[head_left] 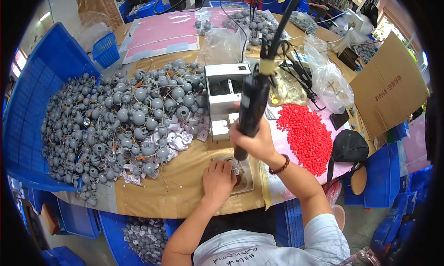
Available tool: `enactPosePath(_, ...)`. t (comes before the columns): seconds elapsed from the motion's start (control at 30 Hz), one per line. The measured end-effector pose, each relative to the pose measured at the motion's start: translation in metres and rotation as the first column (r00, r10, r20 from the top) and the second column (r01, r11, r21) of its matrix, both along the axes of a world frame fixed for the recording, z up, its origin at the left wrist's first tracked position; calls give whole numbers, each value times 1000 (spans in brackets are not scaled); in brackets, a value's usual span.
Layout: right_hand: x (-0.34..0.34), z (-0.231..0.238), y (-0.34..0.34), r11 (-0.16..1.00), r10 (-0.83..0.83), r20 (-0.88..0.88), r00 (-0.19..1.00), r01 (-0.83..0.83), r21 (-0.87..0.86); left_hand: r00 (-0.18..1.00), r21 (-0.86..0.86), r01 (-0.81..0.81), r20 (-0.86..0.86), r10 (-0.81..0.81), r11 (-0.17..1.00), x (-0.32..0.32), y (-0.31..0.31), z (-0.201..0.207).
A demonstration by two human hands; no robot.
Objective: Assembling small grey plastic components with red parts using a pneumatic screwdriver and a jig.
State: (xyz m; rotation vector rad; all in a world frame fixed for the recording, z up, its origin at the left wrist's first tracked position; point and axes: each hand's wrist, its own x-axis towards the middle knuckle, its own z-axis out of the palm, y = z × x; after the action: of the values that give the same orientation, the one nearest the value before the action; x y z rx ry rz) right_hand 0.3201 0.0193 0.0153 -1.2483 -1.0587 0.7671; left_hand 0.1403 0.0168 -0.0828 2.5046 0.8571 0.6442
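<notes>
My right hand (262, 143) is wrapped around a black electric screwdriver (252, 102) that hangs from above and points down. Its tip meets a small pale part (235, 168) on a flat square board (248, 185) at the table's front edge. Fingers bent and close together, my left hand (216, 179) presses on that part from the left; the fingers partly cover it. Just beyond both hands stands a white-and-grey boxy device (224, 97) with an open middle.
Grey round plastic housings with wires (148, 122) spill from a tipped blue crate (27, 122) on the left. Small red plastic pieces (307, 139) lie at right, near a black pouch (350, 145), a phone (339, 120) and a cardboard flap (388, 88). Clear bags (328, 81) lie farther back.
</notes>
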Motion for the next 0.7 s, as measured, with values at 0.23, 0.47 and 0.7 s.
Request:
enactPosePath(0.23,-20,-19,-29,996,41,40,998,-44,81,1000,43,-8,0,8,999,-1,1,-4)
enactPosePath(0.47,-23,-24,-34,987,83,29,996,-86,133,1000,88,-30,-6,30,996,0,0,-6)
enactPosePath(0.7,-23,-24,-37,973,120,72,990,-131,189,999,112,-36,39,32,993,1,1,-7)
